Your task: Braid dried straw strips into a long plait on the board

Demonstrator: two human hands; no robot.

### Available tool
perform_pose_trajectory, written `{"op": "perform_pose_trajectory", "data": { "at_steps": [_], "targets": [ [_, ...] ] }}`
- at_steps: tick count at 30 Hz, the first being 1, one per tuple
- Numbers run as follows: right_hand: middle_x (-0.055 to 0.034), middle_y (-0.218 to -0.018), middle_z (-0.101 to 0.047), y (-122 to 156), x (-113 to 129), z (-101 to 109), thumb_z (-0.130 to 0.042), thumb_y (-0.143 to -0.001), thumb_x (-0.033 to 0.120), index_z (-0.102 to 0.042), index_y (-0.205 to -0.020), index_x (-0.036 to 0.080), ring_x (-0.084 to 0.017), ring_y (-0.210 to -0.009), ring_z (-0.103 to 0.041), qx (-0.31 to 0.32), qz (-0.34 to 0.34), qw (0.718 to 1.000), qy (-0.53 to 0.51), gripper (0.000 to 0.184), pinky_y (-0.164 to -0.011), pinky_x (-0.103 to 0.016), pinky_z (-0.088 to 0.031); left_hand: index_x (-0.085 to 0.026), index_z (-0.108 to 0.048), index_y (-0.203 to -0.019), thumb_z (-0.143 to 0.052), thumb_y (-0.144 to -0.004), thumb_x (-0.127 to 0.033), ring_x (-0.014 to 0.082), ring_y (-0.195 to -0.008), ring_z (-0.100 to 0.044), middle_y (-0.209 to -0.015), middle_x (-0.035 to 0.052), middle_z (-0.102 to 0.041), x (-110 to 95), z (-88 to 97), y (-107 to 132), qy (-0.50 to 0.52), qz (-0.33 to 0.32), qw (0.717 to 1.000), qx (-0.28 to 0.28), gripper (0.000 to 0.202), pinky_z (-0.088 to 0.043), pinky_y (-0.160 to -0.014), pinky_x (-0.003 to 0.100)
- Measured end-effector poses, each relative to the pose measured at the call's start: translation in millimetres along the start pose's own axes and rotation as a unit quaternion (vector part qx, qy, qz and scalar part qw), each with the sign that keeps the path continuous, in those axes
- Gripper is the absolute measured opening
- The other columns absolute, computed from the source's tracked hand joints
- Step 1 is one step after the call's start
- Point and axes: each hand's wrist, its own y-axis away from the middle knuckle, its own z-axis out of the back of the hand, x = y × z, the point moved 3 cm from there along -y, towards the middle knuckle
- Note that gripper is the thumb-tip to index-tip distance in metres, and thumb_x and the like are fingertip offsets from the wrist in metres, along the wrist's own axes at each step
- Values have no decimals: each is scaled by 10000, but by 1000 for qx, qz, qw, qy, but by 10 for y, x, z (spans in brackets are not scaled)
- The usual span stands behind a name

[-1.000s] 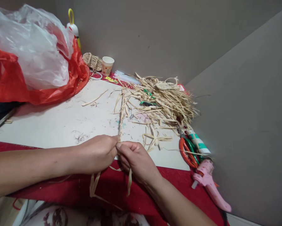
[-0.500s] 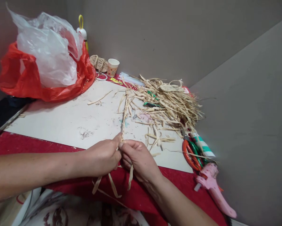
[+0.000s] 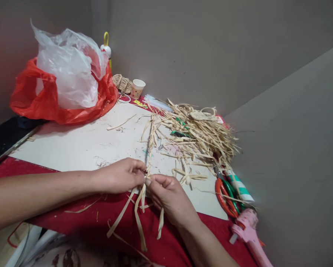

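Note:
A narrow braid [image 3: 150, 150] of dry, straw-coloured leaf strips runs away from me across the white board [image 3: 68, 148]. My left hand [image 3: 123, 176] is closed at the near end of the braid, its fingertips curled against the plait. Opposite it, my right hand [image 3: 170, 196] pinches the same end between thumb and forefinger. Several loose strips [image 3: 138, 222] hang below both hands over the red cloth [image 3: 99, 211]. The exact crossing of strips between the fingertips is partly hidden.
A heap of dry strips [image 3: 202, 128] lies at the back right. Red-handled scissors [image 3: 223, 196] and a pink glue gun [image 3: 248, 231] lie along the right edge. Red and white plastic bags [image 3: 68, 85] stand back left, near a paper cup [image 3: 138, 89] and a small woven piece [image 3: 122, 83].
My left hand has shifted from over the braid to its left side, with its fingers drawn back. More of the hanging strips shows. The whole view has tilted slightly upward.

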Motion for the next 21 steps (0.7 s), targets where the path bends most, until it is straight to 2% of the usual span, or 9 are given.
{"op": "perform_pose_trajectory", "data": {
  "at_steps": [2,4,7,10,15,18,21],
  "targets": [
    [90,-429,-302,-1,4,12,-587,-809,415,-411,-560,168,-39,-391,-205,9,3,1000,19,392,-393,-211,-130,-155,-522,-753,-455,-757,-265,70,-462,-372,-541,-55,-461,16,-57,-9,37,36,998,35,130,-295,-476,192],
    [86,-441,-309,-3,6,27,-577,-811,429,-432,-577,165,-46,-408,-215,17,3,999,38,381,-407,-215,-144,-158,-518,-714,-431,-768,-261,72,-452,-383,-512,-57,-451,14,-77,-6,46,56,996,46,146,-307,-482,192],
    [79,-454,-319,-7,10,50,-563,-814,444,-431,-585,167,-54,-424,-228,28,-1,998,56,383,-422,-222,-157,-148,-545,-677,-428,-764,-254,69,-487,-381,-540,-47,-466,-9,-62,-7,27,43,997,53,180,-317,-514,191],
    [77,-470,-306,-8,22,68,-547,-823,446,-423,-592,170,-59,-436,-222,39,-4,997,69,380,-429,-226,-156,-143,-563,-652,-432,-750,-268,79,-517,-366,-552,-38,-455,-16,-21,-24,-37,28,998,37,207,-303,-515,203],
    [71,-512,-253,6,71,71,-522,-833,433,-363,-579,182,-68,-476,-188,34,1,991,128,391,-441,-223,-157,-155,-578,-718,-472,-706,-276,94,-536,-382,-557,-44,-450,-8,43,-67,-122,13,992,-42,161,-282,-500,205],
    [59,-537,-239,21,115,47,-513,-834,415,-348,-564,184,-77,-501,-199,8,22,981,191,392,-448,-218,-177,-157,-568,-723,-492,-704,-299,100,-571,-412,-587,-37,-482,17,51,-90,-130,20,991,-30,162,-301,-523,200],
    [42,-545,-291,32,144,17,-479,-850,394,-398,-572,177,-88,-512,-255,-6,46,967,250,362,-458,-215,-222,-167,-519,-682,-465,-743,-324,90,-545,-360,-553,-52,-411,28,57,-103,-132,15,991,8,177,-279,-507,196]
  ]
}}
